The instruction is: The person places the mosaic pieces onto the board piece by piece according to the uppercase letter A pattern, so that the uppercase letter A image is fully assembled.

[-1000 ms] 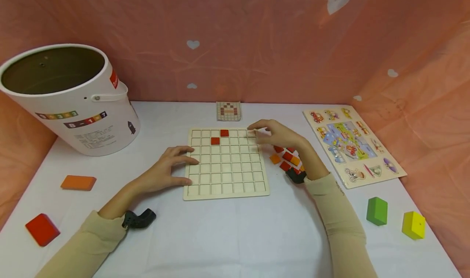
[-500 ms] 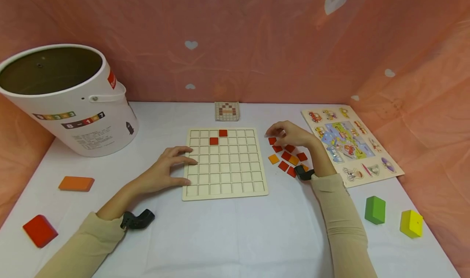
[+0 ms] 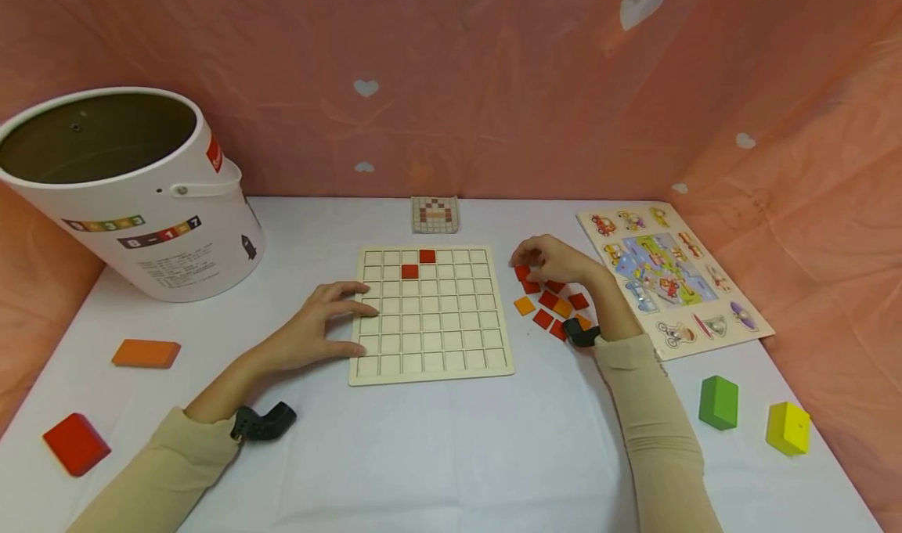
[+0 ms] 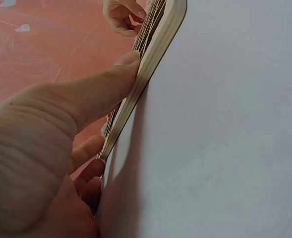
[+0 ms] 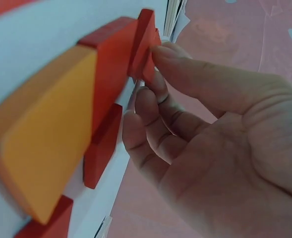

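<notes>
Your right hand (image 3: 553,261) is nearly closed over at the small pile, with thumb and fingertips pinching a red tile (image 3: 521,272) at the pile's far edge. Can't tell if that tile is off the table (image 3: 380,455) at all. Right under your palm and wrist are the loose tiles (image 3: 543,318), red and orange mixed, some touching or overlapping.

Your left hand (image 3: 317,322) is spread wide, thumb and fingers apart, tips resting on the left edge of the grid board (image 3: 433,325), nothing gripped. The board's lying flat just left of the pile, and you've got two red squares (image 3: 427,257) in it: one top row, middle column, the other diagonally down-left.

Behind the board there's the little pattern card (image 3: 434,215). Further out: picture puzzle (image 3: 733,286) to the right, green block (image 3: 719,402) and yellow block (image 3: 788,428) nearer you, then orange block (image 3: 146,353), red block (image 3: 77,444) and white bucket (image 3: 176,243) over on the left.
</notes>
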